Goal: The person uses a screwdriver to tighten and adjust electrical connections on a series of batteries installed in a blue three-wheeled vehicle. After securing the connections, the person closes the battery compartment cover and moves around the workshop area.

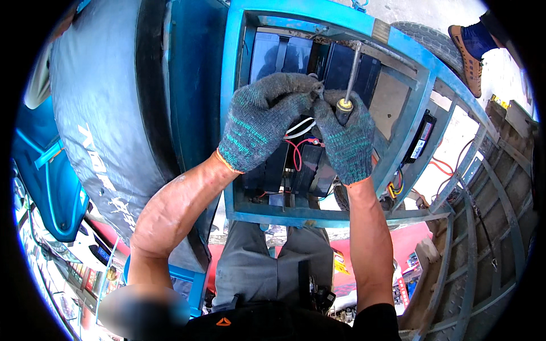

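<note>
Left hand (pixel 256 119): fingertips pinching a small dark part (pixel 317 87) | Right hand (pixel 348 139): fingers closed round the screwdriver (pixel 353 74) | Location: both above dark boxes (pixel 281 52) inside the blue frame (pixel 273 214) | Hazard: slackened pinch could drop the part among them

The head camera looked down from near, above and behind the gripping left hand (pixel 259 119) and right hand (pixel 348 136).

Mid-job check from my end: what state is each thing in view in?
Left hand: gloved, fingertips pinched on a small dark piece
Right hand: gloved, curled around the handle
Screwdriver: held, shaft pointing away from the wearer
Blue frame: uncovered, black boxes showing
Red wire: curved
</note>
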### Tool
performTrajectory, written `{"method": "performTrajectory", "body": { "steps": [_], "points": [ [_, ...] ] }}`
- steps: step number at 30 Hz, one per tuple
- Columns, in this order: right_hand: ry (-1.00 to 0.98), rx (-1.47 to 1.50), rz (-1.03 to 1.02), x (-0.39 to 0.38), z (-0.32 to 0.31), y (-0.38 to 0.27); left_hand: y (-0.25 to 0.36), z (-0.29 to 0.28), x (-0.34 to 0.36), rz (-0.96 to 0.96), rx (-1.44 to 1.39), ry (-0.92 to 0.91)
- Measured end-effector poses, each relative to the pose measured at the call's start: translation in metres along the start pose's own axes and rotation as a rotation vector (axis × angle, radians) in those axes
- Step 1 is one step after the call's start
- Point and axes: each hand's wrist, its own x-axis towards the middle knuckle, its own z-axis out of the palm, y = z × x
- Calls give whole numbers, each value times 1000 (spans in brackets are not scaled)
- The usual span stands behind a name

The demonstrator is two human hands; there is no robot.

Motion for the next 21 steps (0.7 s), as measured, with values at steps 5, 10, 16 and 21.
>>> {"method": "performTrajectory", "body": {
  "steps": [5, 10, 16, 21],
  "points": [
    [20, -132, -184, -2, 6, 0, -14, 0, 1, 111, 68, 2],
    [-8, -198, -231, -2, 6, 7, -7, -1, -3, 12, 75, 33],
    [-36, -211, -317, 0, 0, 7, -3, 0, 3, -85, -26, 54],
    [-95, -212, -317, 0, -14, 17, -1, -5, 6, -203, -13, -140]
  ]
}}
